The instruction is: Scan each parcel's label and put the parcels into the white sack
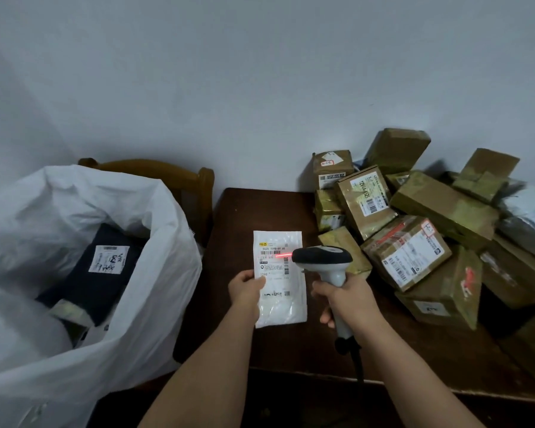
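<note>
My left hand (247, 291) grips a flat white parcel (283, 299) by its left edge, holding it over the dark table (260, 211) with the label facing up. My right hand (342, 296) holds the handle of a grey and black barcode scanner (323, 261), whose head points at the label. A red scan line falls across the label's barcode. The white sack (149, 273) stands open at the left, with a dark parcel (96, 273) bearing a white label inside it.
A heap of brown cardboard boxes (414, 230) and grey bags covers the table's right side up to the wall. A wooden chair (173, 177) stands behind the sack. The scanner's black cable (357, 362) hangs over the table's front edge.
</note>
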